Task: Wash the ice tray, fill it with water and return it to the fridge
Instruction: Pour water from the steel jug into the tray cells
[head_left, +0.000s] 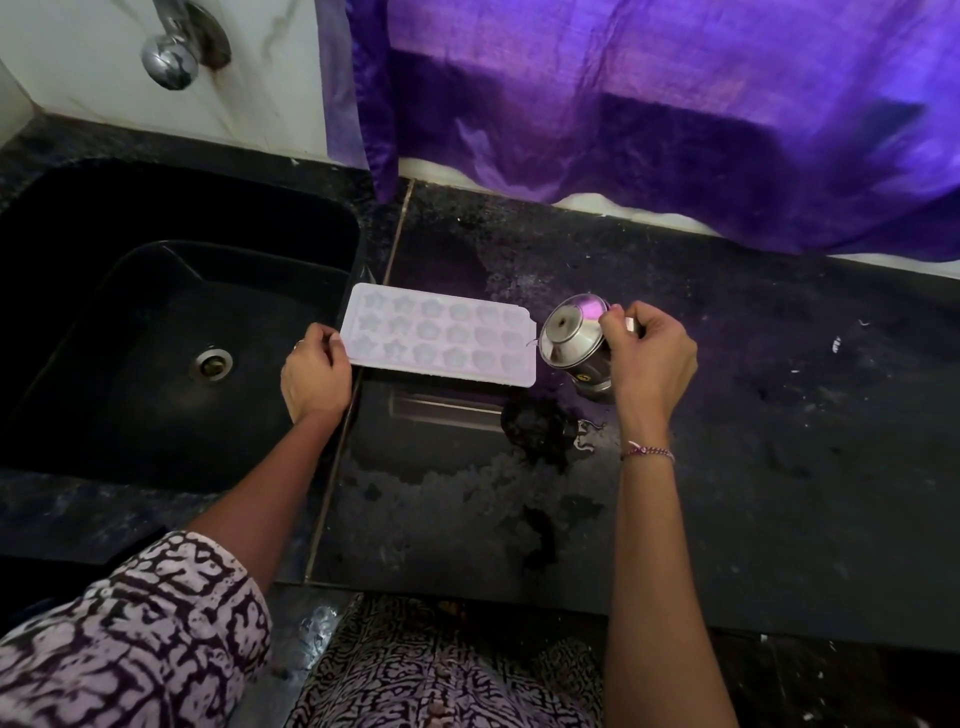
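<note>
Left fingers (328, 340) tight on one ice tray (441, 335) (eighteen moulds (430, 307)), right fingers (617, 316) round one steel jug (574, 338).

Left hand (316, 371) pinches, knuckles up — right hand (652, 353) curls in a grip, wrist bent inward.

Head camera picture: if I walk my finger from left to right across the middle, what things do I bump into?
sink drain → left hand → ice tray → steel jug → right hand
</note>
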